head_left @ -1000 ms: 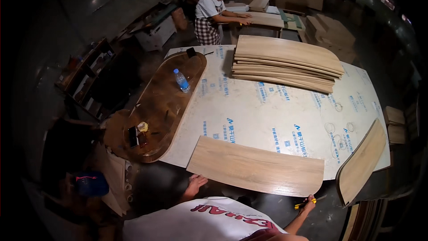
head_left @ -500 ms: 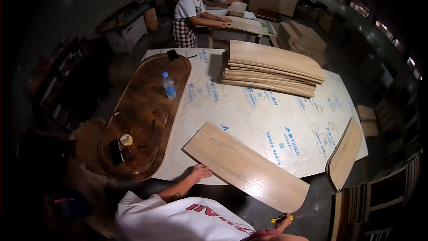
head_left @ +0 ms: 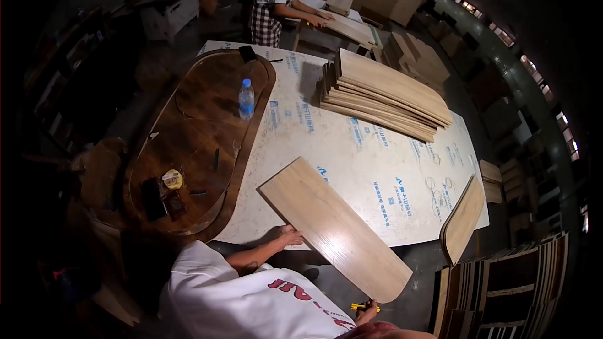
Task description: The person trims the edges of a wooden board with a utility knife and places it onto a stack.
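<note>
One long, round-ended wood-grain board (head_left: 336, 229) was mid-handling, overhanging the white table (head_left: 276, 157). Left hand (head_left: 291, 236) touched its edge, grip unclear; right hand (head_left: 367, 314) gripped a slim yellow tool (head_left: 358, 306). Pale wooden stack (head_left: 386, 91) beyond: finished or not, couldn't tell.

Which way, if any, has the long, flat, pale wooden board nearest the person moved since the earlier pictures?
Yes. Against the white, blue-printed tabletop, the board has turned clockwise, its rounded end swinging farther out past the near edge.

1 pale board (head_left: 336, 229) overhangs the table (head_left: 370, 166) slantwise, near 1 yellow tool (head_left: 359, 307).
</note>
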Action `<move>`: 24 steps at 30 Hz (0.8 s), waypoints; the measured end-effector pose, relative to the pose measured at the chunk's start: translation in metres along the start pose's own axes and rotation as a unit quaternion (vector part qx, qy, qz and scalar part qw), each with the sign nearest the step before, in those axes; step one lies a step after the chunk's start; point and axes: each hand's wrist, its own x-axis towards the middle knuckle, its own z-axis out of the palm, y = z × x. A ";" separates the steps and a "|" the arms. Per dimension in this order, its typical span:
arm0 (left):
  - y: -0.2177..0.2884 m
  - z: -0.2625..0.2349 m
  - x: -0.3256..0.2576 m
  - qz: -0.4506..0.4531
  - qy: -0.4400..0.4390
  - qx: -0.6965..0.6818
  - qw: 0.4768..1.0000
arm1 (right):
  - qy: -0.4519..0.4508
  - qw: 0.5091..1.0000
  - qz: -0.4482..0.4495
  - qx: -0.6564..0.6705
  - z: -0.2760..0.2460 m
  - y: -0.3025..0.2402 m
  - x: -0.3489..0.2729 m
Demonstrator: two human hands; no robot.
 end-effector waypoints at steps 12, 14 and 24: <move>0.002 -0.008 -0.004 -0.013 0.034 0.001 0.999 | 0.022 0.999 0.002 0.034 0.042 -0.005 -0.040; -0.001 -0.003 0.008 -0.003 0.017 -0.014 1.000 | 0.004 0.998 0.008 0.067 0.032 -0.008 -0.025; -0.002 -0.004 -0.001 -0.007 0.036 0.018 0.999 | 0.044 0.997 0.016 0.061 0.041 -0.001 -0.033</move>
